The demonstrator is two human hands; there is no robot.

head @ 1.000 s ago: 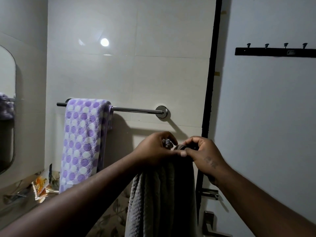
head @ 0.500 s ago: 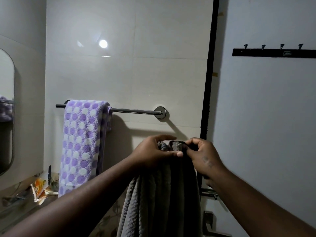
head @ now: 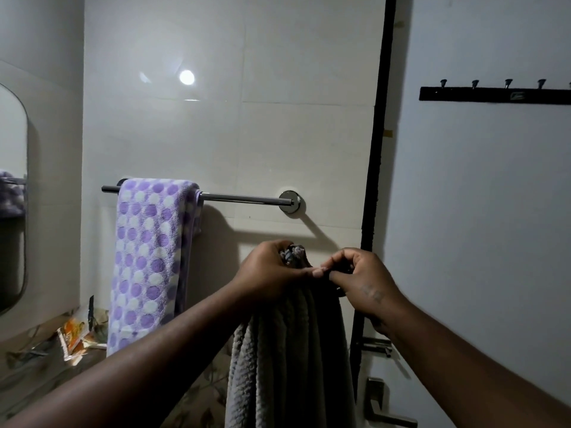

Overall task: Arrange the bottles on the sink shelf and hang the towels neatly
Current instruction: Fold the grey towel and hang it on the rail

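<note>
Far left of the grip: rounded wall mirror, edge only, reflecting a scrap of spotted cloth.

Low and left of the grip: orange sachets lying on a dim shelf ledge.

Up and left of the grip: purple-and-white polka-dot towel, draped over the left end of a chrome towel bar. The bar runs rightward to its round wall mount, above the grip.

The grip itself: left hand has its fingers curled round the bunched top of a grey ribbed towel. Right hand, just beside it, pinches the same top edge between thumb and forefinger. The fingertips of the two hands meet or nearly meet.

The grey ribbed towel hangs straight down from the grip in long folds and runs out of view at the bottom. It sits below the bar, apart from it.

Behind the right hand: black vertical door-frame strip.

Up and right of the grip: black hook rail with metal pegs.

Low and right: metal latch, then a metal door handle.
</note>
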